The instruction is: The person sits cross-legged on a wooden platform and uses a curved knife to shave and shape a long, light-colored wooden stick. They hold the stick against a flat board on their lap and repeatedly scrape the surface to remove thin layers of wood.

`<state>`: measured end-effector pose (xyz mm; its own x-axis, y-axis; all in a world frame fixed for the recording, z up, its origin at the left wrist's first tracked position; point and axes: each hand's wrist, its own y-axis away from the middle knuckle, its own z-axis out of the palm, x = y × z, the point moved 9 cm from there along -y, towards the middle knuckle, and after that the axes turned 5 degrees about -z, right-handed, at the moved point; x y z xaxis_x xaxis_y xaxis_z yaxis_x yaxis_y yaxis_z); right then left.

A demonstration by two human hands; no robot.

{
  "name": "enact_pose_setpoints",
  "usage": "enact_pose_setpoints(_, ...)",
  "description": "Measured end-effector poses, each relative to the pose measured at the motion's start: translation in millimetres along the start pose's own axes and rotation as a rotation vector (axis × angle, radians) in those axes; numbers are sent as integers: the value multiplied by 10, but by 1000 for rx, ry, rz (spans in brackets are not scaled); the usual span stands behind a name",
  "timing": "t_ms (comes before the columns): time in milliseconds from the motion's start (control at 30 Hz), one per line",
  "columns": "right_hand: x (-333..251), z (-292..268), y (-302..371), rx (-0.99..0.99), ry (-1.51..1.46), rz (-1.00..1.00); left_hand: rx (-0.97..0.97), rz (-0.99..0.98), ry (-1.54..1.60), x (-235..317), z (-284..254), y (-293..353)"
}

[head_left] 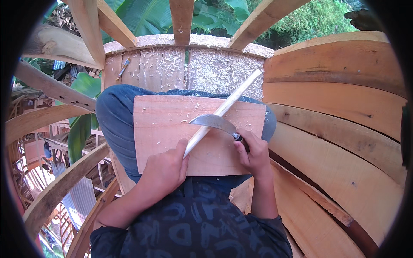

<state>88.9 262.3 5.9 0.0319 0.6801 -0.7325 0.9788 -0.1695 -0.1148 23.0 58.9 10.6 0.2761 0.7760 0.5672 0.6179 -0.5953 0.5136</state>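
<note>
My left hand (165,168) is closed round the lower end of a pale, peeled wooden stick (234,95), which slants up and away to the right. In my right hand (254,150) is the dark handle of a curved knife (215,121). Its hooked steel blade crosses over the stick, with the tip pointing left. Whether the edge bites into the wood cannot be made out. Under both hands a flat wooden board (172,129) lies across my lap, with a few shavings on it.
Wood shavings (211,69) cover much of the plank floor ahead. A small brush-like tool (124,69) lies on the planks at the far left. Upright wooden posts (181,21) rise along the far edge. Stacked planks (331,90) form a wall on the right. Open beams (64,189) stand on the left.
</note>
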Motion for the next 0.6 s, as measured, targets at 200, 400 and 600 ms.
enact_pose_setpoints(200, 218, -276, 65, 118, 77, 186, 18, -24, -53, 1, 90, 7)
enact_pose_setpoints(400, -80, -69, 78, -42, 78, -30, 61, 14, -131, 60, 112, -14)
enact_pose_setpoints(600, -49, -87, 98, 35, 113, 26, 69, 10, -114, 63, 109, -28)
